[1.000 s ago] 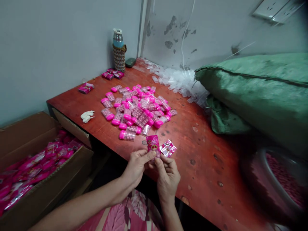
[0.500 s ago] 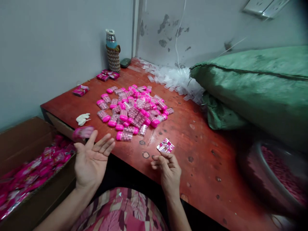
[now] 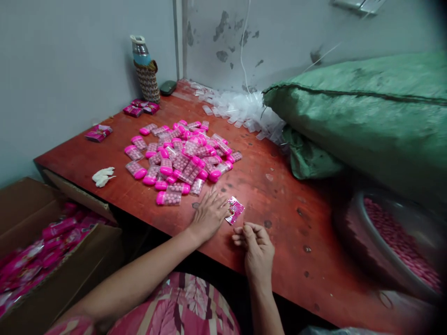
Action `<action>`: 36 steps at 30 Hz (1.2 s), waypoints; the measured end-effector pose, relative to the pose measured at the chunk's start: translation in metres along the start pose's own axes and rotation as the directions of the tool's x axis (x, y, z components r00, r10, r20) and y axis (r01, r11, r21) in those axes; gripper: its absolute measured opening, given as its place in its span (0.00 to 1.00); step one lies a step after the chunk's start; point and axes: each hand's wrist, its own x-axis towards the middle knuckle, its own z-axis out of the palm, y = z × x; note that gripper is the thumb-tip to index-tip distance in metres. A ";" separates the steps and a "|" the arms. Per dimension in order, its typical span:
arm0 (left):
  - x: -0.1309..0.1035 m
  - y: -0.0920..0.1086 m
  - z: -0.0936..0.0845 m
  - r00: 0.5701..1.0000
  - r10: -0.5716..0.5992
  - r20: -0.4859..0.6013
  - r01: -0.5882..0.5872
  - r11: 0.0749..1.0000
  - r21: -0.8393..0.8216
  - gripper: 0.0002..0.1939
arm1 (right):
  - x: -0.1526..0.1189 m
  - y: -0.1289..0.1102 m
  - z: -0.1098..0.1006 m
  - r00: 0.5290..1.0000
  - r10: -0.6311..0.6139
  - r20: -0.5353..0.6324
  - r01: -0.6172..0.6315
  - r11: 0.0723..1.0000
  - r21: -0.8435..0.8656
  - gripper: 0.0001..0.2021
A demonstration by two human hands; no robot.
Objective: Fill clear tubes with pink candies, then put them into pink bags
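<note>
Holding nothing that shows, the bare left hand (image 3: 209, 216) lies palm down with its fingers spread. Its fingertips reach the left edge of a shiny pink, squarish foil packet (image 3: 236, 210) on the red wooden table (image 3: 286, 237). Curled up, the bare right hand (image 3: 259, 251) sits just to the packet's near right; whether it pinches anything, one cannot tell. The left hand is closer. The packet lies slantwise, with no clear long side.
</note>
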 end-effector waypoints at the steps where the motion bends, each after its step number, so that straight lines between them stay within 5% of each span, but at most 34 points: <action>1: -0.001 0.000 0.001 1.000 0.011 -0.017 -0.010 1.000 0.004 0.14 | 0.002 0.000 -0.001 1.000 -0.002 0.002 0.002 1.000 -0.013 0.10; 7: -0.002 0.004 -0.005 0.985 0.085 -0.152 -0.099 0.992 -0.082 0.12 | 0.020 -0.002 0.002 0.975 -0.185 -0.119 0.164 0.972 -0.167 0.12; 11: -0.009 0.013 -0.018 0.985 -0.020 -0.171 -0.043 0.932 -0.359 0.14 | 0.030 -0.009 0.008 0.991 -0.129 -0.013 0.129 0.990 -0.058 0.17; 13: -0.015 0.016 -0.030 0.972 -0.216 -0.090 0.124 0.803 -0.583 0.17 | 0.031 -0.014 0.012 0.996 -0.077 0.055 0.077 0.997 -0.005 0.16; 15: -0.020 0.014 -0.044 0.918 -0.383 0.101 0.317 0.558 -0.767 0.19 | 0.030 -0.019 0.018 0.989 -0.041 0.144 0.039 0.999 0.015 0.16; 17: -0.026 0.009 -0.057 0.856 -0.419 0.304 0.449 0.307 -0.839 0.18 | 0.029 -0.023 0.027 0.957 0.008 0.289 -0.008 1.000 0.000 0.16; 21: -0.050 -0.005 -0.073 0.733 -0.452 0.509 0.561 -0.022 -0.828 0.15 | 0.028 -0.029 0.051 0.840 0.077 0.537 -0.015 0.993 -0.119 0.14; 24: -0.073 -0.012 -0.078 0.644 -0.566 0.514 0.554 -0.119 -0.824 0.14 | 0.030 -0.031 0.075 0.783 0.025 0.621 0.180 0.947 -0.265 0.10; 26: -0.088 -0.014 -0.083 0.594 -0.648 0.478 0.527 -0.135 -0.839 0.13 | 0.033 -0.032 0.094 0.722 -0.096 0.686 0.446 0.822 -0.355 0.09; 28: -0.100 -0.017 -0.090 0.538 -0.708 0.457 0.496 -0.173 -0.851 0.13 | 0.035 -0.031 0.116 0.608 -0.210 0.765 0.699 0.598 -0.392 0.10; 31: -0.112 -0.021 -0.101 0.462 -0.766 0.447 0.442 -0.238 -0.865 0.12 | 0.036 -0.027 0.146 0.472 -0.219 0.854 0.871 0.268 -0.412 0.12; 36: -0.117 -0.034 -0.113 0.381 -0.824 0.420 0.290 -0.325 -0.900 0.10 | 0.026 -0.022 0.157 0.460 -0.147 0.876 0.883 -0.026 -0.468 0.12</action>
